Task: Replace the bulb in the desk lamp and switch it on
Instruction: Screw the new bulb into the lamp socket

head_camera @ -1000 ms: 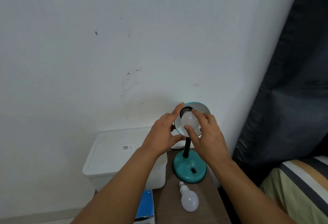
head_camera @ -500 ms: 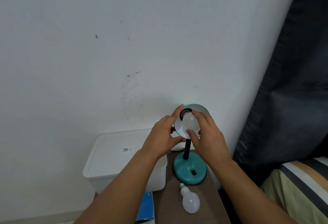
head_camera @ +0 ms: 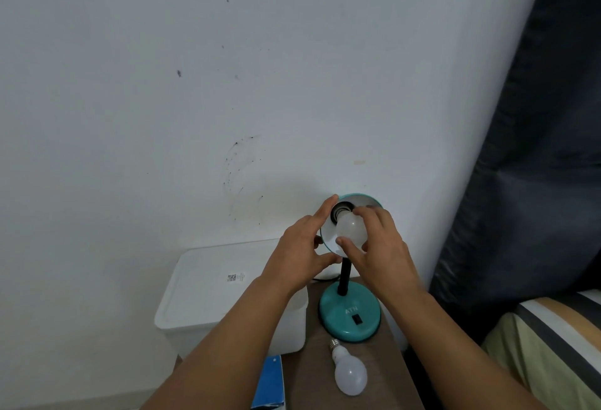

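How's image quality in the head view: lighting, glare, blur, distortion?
Head view: dim, flat, bluish light, no hard shadows, only a faint dark patch on the wall beside the lamp shade; no glare, the bulb in the socket is unlit with soft highlights, as on the spare bulb; hands and lamp base reasonably sharp; wide-angle bending shows in the leaning curtain edge.

Head view, close, down toward wall (head_camera: 227,84).

Both forearms reach forward, left hand (head_camera: 300,248) spread and cupped, right hand (head_camera: 379,247) curled, fingertips pinching.
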Available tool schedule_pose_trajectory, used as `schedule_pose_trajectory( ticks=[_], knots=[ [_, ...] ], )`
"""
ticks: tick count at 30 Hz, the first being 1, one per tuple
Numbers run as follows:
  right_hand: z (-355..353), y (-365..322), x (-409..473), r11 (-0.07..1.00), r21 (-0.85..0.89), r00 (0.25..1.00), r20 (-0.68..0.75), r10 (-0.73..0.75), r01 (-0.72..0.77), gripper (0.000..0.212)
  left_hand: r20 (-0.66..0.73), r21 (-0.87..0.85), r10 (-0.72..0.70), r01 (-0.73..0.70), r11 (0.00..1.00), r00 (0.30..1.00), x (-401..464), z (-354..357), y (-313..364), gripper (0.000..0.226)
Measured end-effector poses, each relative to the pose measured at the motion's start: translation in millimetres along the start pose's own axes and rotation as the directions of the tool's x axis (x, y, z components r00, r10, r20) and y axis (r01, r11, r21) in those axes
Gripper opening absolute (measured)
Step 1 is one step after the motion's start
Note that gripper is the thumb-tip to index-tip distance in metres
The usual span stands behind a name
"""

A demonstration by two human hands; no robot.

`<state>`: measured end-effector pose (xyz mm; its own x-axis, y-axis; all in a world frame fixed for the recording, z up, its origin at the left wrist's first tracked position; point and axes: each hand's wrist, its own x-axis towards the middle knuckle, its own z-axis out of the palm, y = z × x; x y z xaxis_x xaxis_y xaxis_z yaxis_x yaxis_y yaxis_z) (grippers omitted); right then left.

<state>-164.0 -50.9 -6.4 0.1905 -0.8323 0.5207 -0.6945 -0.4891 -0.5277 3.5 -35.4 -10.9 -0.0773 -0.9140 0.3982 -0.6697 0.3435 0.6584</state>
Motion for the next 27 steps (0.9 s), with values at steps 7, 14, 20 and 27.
schedule_pose_trajectory(
  ticks=[7,14,20,27],
  knots=[
    [-0.3,6.9,-4.4,0.998,-0.039,0.998,0.054,-0.036,0.038,0.063,-0.004,-0.007,0.018,-0.018,1.000,1.000,0.3,1.2,-2.4,0.101],
    [-2.2,5.3,-2.0,0.999,0.028,0.999,0.015,-0.041,0.041,0.064,-0.002,0.007,0.010,-0.010,1.000,1.000,0.2,1.0,-2.2,0.104],
    [-0.3,5.8,-1.3,0.998,0.036,0.998,-0.012,0.057,-0.056,0.053,0.007,-0.004,0.000,0.000,1.000,1.000,0.8,1.4,-2.7,0.104],
    [0.2,3.5,-4.9,0.999,0.039,0.999,0.035,0.009,-0.010,0.056,0.006,0.019,0.011,-0.011,1.000,1.000,1.1,0.3,-2.2,0.103]
  ],
)
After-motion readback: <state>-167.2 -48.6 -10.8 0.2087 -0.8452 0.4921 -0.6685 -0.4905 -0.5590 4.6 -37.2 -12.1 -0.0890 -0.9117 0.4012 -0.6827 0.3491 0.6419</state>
